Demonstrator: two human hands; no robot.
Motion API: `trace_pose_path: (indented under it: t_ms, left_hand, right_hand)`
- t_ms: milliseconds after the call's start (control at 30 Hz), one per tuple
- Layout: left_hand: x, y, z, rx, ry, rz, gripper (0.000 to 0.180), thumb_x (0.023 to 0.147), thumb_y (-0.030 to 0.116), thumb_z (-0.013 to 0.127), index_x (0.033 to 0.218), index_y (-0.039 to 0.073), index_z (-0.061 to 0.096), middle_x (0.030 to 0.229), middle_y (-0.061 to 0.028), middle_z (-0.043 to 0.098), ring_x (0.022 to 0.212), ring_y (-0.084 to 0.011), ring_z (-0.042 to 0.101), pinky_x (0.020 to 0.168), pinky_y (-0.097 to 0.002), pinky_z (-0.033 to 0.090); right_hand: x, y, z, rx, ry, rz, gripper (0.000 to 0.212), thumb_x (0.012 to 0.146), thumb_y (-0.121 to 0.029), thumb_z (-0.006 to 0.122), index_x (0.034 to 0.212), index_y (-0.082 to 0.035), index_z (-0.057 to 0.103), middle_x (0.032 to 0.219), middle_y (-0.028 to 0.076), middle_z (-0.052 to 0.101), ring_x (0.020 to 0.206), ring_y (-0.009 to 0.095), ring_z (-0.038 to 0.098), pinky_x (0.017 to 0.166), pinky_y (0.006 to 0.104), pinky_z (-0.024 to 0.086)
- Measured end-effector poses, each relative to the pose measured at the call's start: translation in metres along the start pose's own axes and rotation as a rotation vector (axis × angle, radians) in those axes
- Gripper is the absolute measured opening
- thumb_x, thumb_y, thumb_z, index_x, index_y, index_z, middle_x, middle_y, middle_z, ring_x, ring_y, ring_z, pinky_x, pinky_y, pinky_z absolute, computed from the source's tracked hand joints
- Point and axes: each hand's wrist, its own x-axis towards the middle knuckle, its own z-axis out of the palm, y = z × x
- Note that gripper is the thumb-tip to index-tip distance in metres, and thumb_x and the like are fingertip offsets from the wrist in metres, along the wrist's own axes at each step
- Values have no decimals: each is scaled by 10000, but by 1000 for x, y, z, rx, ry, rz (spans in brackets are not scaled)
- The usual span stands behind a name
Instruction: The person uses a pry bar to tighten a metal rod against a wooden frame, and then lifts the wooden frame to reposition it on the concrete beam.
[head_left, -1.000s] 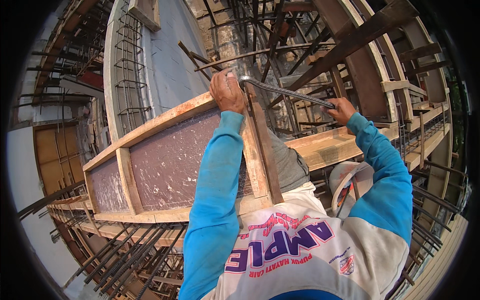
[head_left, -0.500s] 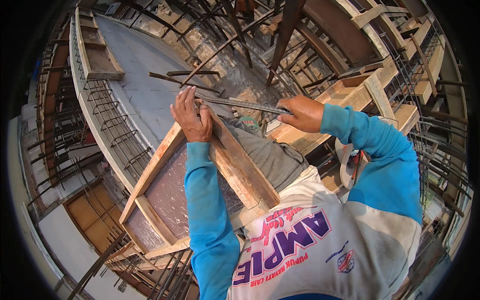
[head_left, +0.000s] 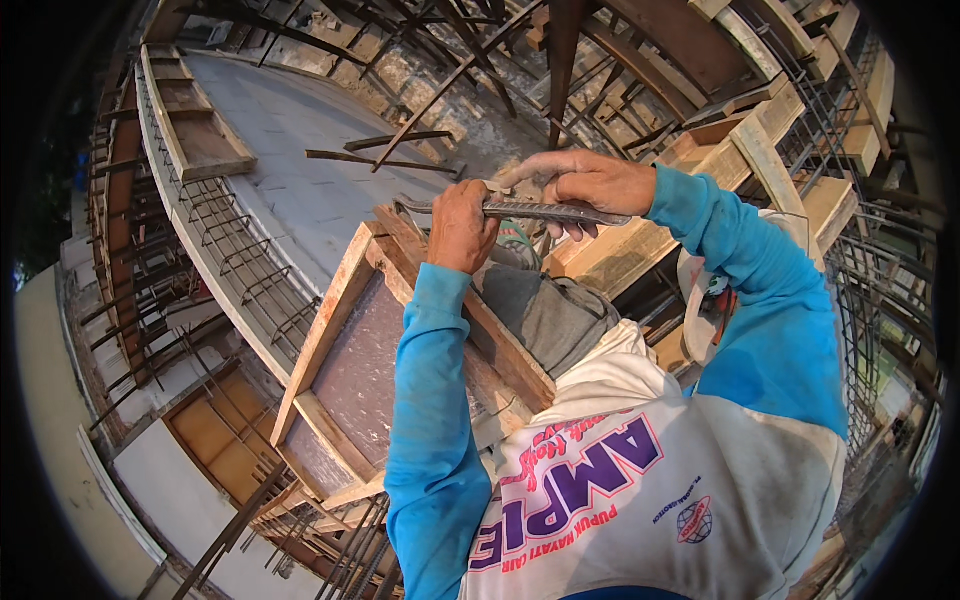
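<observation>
My left hand (head_left: 462, 228) is wrapped round a ribbed steel bar (head_left: 535, 211) with a hooked end, which resembles a pry bar. The hook lies over the top corner of a timber-framed formwork panel (head_left: 345, 370) with a dull brown face. The panel leans against me, beside my left forearm. Close to the bar's other end is my right hand (head_left: 600, 188), its index finger stretched toward the left hand. Its other fingertips show below the bar, and no grip on the bar is visible there.
A curved beam with rebar stirrups (head_left: 245, 265) runs along the left, with a small wooden frame (head_left: 205, 140) at its far end. Beyond lies a grey slab surface (head_left: 300, 130). Timber formwork (head_left: 690, 190) and rebar (head_left: 880, 270) stand on the right; steel props (head_left: 565, 70) rise ahead.
My right hand has left its closed hold on the bar's end and reached toward my left. My left hand has moved from the panel corner and closed round the bar.
</observation>
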Motion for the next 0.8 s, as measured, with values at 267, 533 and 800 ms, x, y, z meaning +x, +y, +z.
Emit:
trace_pose_path:
  t_ms: [267, 533, 800]
  left_hand:
    - [13, 6, -23, -183, -288, -188, 115, 756, 102, 605, 801, -5, 603, 752, -187, 628, 748, -378, 605, 675, -471, 462]
    - [5, -8, -23, -589, 33, -168, 347, 853, 134, 652, 1165, 51, 522, 1126, -96, 552, 1034, -195, 555, 836, -361, 482]
    - [-39, -25, -61, 369, 4, -717, 1051, 684, 608, 719, 1447, 69, 240, 1494, -254, 165, 1396, -453, 59, 1083, -645, 54]
  right_hand:
    - [27, -25, -18, -717, -38, -672, 500, 785, -20, 525, 1264, -160, 564, 1203, 112, 480, 1166, 279, 472, 994, 410, 412]
    - [64, -37, 19, -390, -80, -743, 407, 897, -366, 585, 1105, -16, 573, 1013, 155, 597, 938, 264, 597, 852, 404, 492]
    - [108, -70, 39, -349, 625, -1069, 386, 918, -410, 577, 945, -25, 589, 654, 62, 561, 648, 135, 587, 570, 292, 484]
